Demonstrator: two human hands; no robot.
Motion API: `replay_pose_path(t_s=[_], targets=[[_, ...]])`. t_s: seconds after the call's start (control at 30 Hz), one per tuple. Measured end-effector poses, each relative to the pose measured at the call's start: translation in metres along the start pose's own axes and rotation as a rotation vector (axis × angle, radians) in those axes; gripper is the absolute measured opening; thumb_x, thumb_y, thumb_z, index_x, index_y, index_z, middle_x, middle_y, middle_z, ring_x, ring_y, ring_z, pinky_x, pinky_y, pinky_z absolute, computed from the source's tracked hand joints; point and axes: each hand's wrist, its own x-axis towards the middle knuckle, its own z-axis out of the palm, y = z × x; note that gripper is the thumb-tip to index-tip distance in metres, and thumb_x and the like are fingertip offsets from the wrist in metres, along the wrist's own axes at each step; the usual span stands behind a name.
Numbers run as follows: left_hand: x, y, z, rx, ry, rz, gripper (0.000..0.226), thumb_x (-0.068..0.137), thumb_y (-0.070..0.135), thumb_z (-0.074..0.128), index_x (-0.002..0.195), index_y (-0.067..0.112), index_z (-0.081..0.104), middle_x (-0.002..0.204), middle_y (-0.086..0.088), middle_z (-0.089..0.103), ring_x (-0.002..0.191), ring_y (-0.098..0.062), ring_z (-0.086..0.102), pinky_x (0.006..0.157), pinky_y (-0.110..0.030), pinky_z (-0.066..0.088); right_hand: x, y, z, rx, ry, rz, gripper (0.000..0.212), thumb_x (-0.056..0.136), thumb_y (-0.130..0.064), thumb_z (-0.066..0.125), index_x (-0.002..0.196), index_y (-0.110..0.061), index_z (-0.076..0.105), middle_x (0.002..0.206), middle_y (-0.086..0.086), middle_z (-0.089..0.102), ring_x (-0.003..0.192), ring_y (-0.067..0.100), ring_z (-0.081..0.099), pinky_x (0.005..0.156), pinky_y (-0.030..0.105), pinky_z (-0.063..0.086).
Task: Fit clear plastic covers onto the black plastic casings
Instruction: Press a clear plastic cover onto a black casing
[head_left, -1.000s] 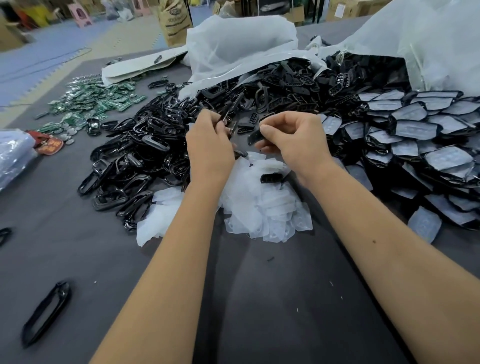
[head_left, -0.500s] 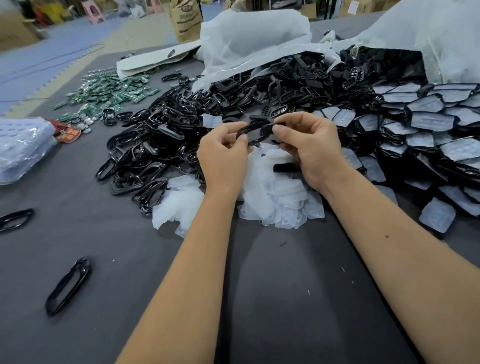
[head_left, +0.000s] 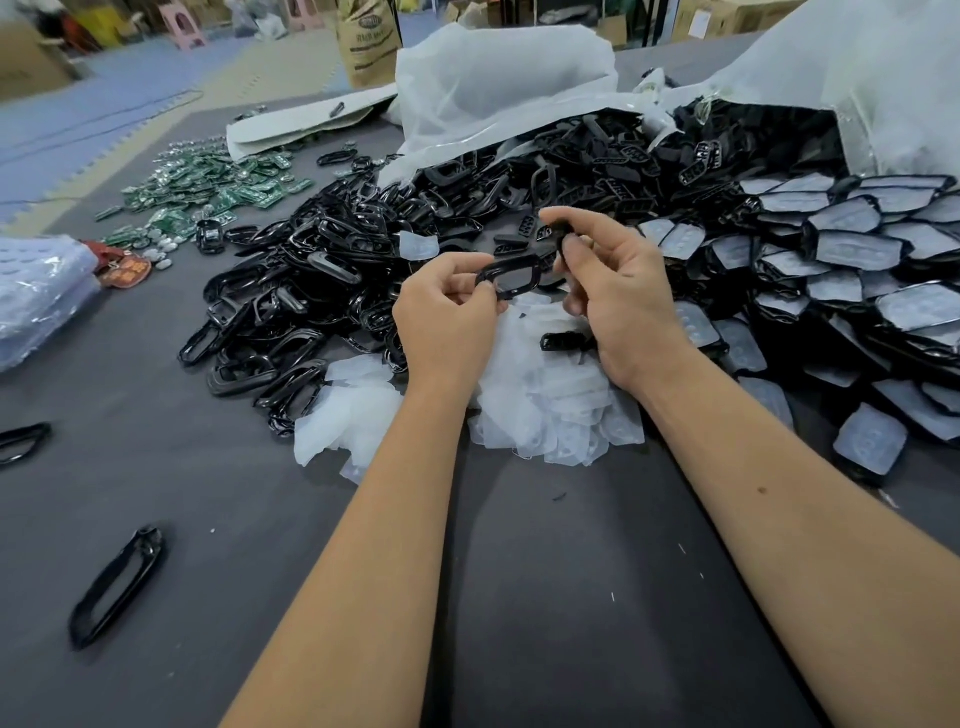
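Both my hands hold one black casing frame in the air above a heap of clear plastic covers. My left hand pinches its left end between thumb and fingers. My right hand grips its right end with curled fingers, the forefinger bent over the top. Through the frame's opening I see the table behind. A large pile of bare black casings spreads to the left and behind. On the right lie several casings with covers fitted.
Green circuit boards lie at the far left. A white plastic sack spills black parts at the back. A clear bag sits at the left edge. Two loose black frames lie on the grey table near me.
Both hands lifted a black casing frame from the pile and turned it flat, so its opening now faces me. The camera view also drifted left.
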Motion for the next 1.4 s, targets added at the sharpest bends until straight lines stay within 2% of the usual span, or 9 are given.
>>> replay_pose_path(t_s=[0.07, 0.17, 0.3, 0.47, 0.67, 1.0, 1.2, 1.33, 1.4], targets=[[0.000, 0.000, 0.000, -0.013, -0.005, -0.007, 0.032, 0.087, -0.004, 0.063, 0.099, 0.023, 0.077, 0.082, -0.006, 0.076, 0.070, -0.015, 0.076, 0.083, -0.041, 0.063, -0.001, 0.000, 0.001, -0.097, -0.019, -0.040, 0.029, 0.104, -0.003, 0.056, 0.119, -0.019, 0.075, 0.075, -0.001, 0.061, 0.058, 0.011, 0.046, 0.052, 0.024, 0.043], [0.001, -0.001, -0.001, -0.040, -0.008, -0.009, 0.034, 0.085, -0.005, 0.061, 0.102, 0.019, 0.079, 0.081, -0.004, 0.077, 0.069, -0.014, 0.076, 0.081, -0.038, 0.064, -0.004, 0.002, 0.004, -0.283, -0.013, -0.107, 0.011, 0.095, -0.011, 0.072, 0.106, -0.013, 0.073, 0.080, 0.009, 0.070, 0.057, 0.017, 0.057, 0.054, 0.031, 0.051], [0.001, -0.002, 0.000, -0.074, -0.028, -0.012, 0.035, 0.084, -0.008, 0.059, 0.101, 0.016, 0.078, 0.080, -0.002, 0.078, 0.070, -0.015, 0.076, 0.079, -0.035, 0.063, -0.004, 0.003, 0.003, -0.364, 0.035, -0.133, 0.003, 0.090, -0.017, 0.080, 0.092, -0.016, 0.078, 0.077, 0.006, 0.074, 0.054, 0.021, 0.063, 0.055, 0.037, 0.056], [0.002, -0.001, 0.000, -0.113, -0.053, -0.005, 0.035, 0.084, -0.010, 0.059, 0.100, 0.014, 0.079, 0.082, -0.006, 0.078, 0.074, -0.017, 0.076, 0.072, -0.026, 0.060, -0.005, 0.002, 0.005, -0.434, 0.084, -0.155, 0.007, 0.088, -0.018, 0.082, 0.091, -0.014, 0.077, 0.074, 0.000, 0.075, 0.049, 0.018, 0.067, 0.051, 0.037, 0.059], [0.002, -0.003, 0.000, -0.149, -0.090, -0.005, 0.035, 0.084, -0.007, 0.061, 0.096, 0.020, 0.079, 0.088, -0.009, 0.078, 0.080, -0.022, 0.076, 0.075, -0.028, 0.060, -0.004, 0.002, 0.006, -0.511, 0.136, -0.147, 0.016, 0.086, -0.024, 0.084, 0.081, -0.017, 0.071, 0.070, -0.001, 0.073, 0.055, 0.016, 0.066, 0.058, 0.034, 0.056], [0.004, -0.004, -0.002, -0.226, -0.103, -0.038, 0.029, 0.088, -0.006, 0.064, 0.096, 0.017, 0.079, 0.086, -0.012, 0.078, 0.069, -0.018, 0.074, 0.071, -0.025, 0.058, -0.005, 0.001, 0.008, -0.483, 0.126, -0.178, 0.015, 0.085, -0.023, 0.086, 0.083, -0.015, 0.073, 0.069, -0.005, 0.072, 0.054, 0.006, 0.063, 0.056, 0.022, 0.050], [0.003, -0.006, -0.001, -0.167, -0.124, 0.033, 0.020, 0.082, 0.001, 0.077, 0.099, 0.012, 0.078, 0.091, -0.013, 0.077, 0.081, -0.027, 0.075, 0.082, -0.041, 0.063, -0.007, -0.001, 0.011, -0.585, 0.143, -0.229, 0.018, 0.083, -0.021, 0.086, 0.085, -0.010, 0.073, 0.073, -0.004, 0.072, 0.067, 0.010, 0.069, 0.067, 0.024, 0.056], [0.003, -0.004, -0.002, -0.192, -0.118, 0.032, 0.021, 0.083, -0.004, 0.077, 0.097, 0.012, 0.077, 0.089, -0.013, 0.077, 0.076, -0.022, 0.073, 0.076, -0.033, 0.060, -0.007, -0.001, 0.010, -0.623, 0.185, -0.236, 0.029, 0.079, -0.031, 0.089, 0.090, -0.013, 0.070, 0.071, -0.008, 0.068, 0.064, 0.004, 0.063, 0.064, 0.015, 0.049], [0.003, -0.003, -0.002, -0.231, -0.120, 0.020, 0.022, 0.084, -0.008, 0.075, 0.095, 0.011, 0.076, 0.087, -0.011, 0.077, 0.074, -0.018, 0.071, 0.073, -0.027, 0.058, -0.005, -0.001, 0.008, -0.595, 0.182, -0.176, 0.034, 0.078, -0.037, 0.090, 0.094, -0.016, 0.069, 0.072, -0.007, 0.068, 0.063, 0.002, 0.061, 0.066, 0.017, 0.049]])
